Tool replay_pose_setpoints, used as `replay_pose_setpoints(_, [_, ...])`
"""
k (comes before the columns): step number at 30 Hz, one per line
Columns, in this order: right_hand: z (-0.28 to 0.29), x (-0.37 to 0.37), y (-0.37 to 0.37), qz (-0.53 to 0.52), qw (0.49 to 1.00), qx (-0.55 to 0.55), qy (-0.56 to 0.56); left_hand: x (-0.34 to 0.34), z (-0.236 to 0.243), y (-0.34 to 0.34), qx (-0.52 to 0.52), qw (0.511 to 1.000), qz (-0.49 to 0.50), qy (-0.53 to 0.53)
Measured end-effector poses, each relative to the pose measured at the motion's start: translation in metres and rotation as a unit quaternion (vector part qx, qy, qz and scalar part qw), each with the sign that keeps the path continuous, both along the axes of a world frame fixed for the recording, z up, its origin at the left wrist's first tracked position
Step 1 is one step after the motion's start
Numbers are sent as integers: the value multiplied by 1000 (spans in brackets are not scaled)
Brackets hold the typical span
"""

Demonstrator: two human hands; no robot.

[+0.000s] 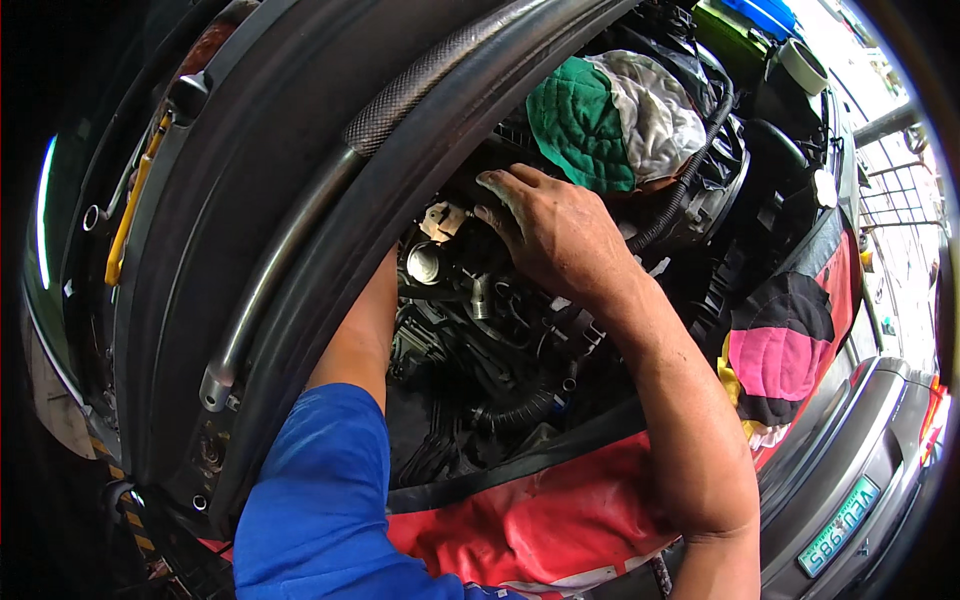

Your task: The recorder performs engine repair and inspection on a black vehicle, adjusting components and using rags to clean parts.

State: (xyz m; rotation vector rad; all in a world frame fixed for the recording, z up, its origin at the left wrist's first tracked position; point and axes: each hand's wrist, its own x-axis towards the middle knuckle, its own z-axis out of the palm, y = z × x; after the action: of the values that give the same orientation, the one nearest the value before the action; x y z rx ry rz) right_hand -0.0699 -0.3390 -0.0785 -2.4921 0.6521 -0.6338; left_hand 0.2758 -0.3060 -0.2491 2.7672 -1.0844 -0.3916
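My left forearm (362,330), below a blue sleeve, reaches down behind the black cowl edge into the engine bay; the left hand itself is hidden. My right hand (560,230) is over the engine, palm down and fingers bent. Its thumb and a fingertip show apart, with nothing visible between them; the other fingers are partly hidden. Close to those fingertips is a pale metal engine part (443,221). Just below it sits a round, shiny metal opening (424,263). A short metal fitting (481,297) stands among dark hoses and wires.
A green and white cloth (620,120) lies beyond my right hand. A red cover (540,510) drapes the near fender, and a pink and black cloth (775,350) rests at right. A long metal bar with a knurled grip (400,105), a yellow-handled tool (130,220) and a wrench (97,217) lie at left.
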Motion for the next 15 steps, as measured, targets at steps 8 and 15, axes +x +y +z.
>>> replay_pose_setpoints(8, [12, 3, 5, 4, 1000, 1, -11, -40, 23, 16, -46, 999, -24, 16])
replay_pose_setpoints(15, [19, 11, 36, 32, 980, -193, -43, -120, 74, 69, -98, 989, -29, 104])
